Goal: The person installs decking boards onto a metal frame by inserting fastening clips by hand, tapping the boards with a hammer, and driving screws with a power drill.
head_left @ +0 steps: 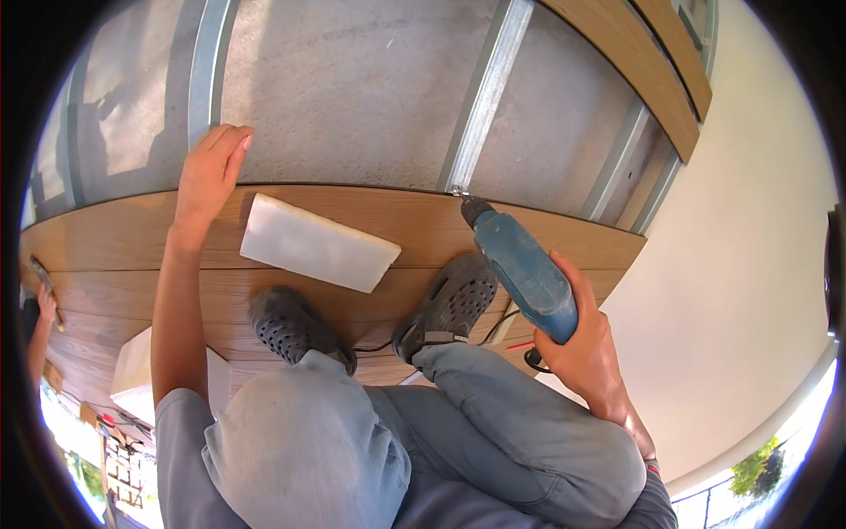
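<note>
The right hand (pixel 586 353) has its grip wrapped round a scuffed blue drill (pixel 527 269), held above wood-grained boards (pixel 423 229). Its dark, rounded chuck points at a small shiny metal clip (pixel 457 189) where a ridged silvery rail (pixel 492 97) meets the boards. The left hand (pixel 213 172) has bent fingers drawn together; I cannot tell whether its grip holds anything. A smooth white oblong block (pixel 319 242) lies between perforated clogs (pixel 300 326) and rough grey concrete (pixel 352 97).
</note>
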Demonstrator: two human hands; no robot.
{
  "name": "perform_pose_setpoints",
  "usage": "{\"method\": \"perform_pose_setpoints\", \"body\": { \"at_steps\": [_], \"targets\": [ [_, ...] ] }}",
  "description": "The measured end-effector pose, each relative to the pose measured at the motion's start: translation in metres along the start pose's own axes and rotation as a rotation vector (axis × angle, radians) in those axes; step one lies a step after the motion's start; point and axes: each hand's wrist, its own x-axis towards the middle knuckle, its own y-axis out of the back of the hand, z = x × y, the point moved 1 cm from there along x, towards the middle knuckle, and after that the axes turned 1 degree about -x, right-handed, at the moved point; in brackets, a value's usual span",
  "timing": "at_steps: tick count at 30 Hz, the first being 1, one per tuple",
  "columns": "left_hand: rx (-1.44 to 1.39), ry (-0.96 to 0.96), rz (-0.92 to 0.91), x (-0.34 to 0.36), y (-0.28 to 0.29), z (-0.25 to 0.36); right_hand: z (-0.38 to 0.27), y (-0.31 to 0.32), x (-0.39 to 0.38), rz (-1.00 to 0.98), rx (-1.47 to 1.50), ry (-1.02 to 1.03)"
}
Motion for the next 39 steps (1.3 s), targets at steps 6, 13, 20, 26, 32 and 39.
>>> {"method": "perform_pose_setpoints", "body": {
  "at_steps": [6, 13, 20, 26, 32, 39],
  "targets": [
    [0.134, -0.138, -0.079, -0.005, -0.009, -0.006, -0.021, 0.011, 0.01, -0.09, 0.049, -0.174],
    [0.13, -0.103, -0.049, -0.005, -0.013, -0.007, -0.029, 0.019, 0.018, -0.074, -0.033, -0.089],
    [0.15, -0.073, -0.079, -0.006, -0.008, -0.005, -0.041, 0.024, 0.027, -0.147, -0.02, -0.193],
    [0.159, -0.066, -0.103, -0.003, -0.008, -0.003, -0.044, 0.025, 0.028, -0.168, -0.039, -0.178],
    [0.162, -0.062, -0.121, -0.005, -0.008, -0.005, -0.047, 0.024, 0.029, -0.169, -0.082, -0.152],
    [0.141, -0.089, -0.106, -0.002, -0.008, -0.002, -0.048, 0.023, 0.029, -0.157, -0.066, -0.119]
  ]
}}
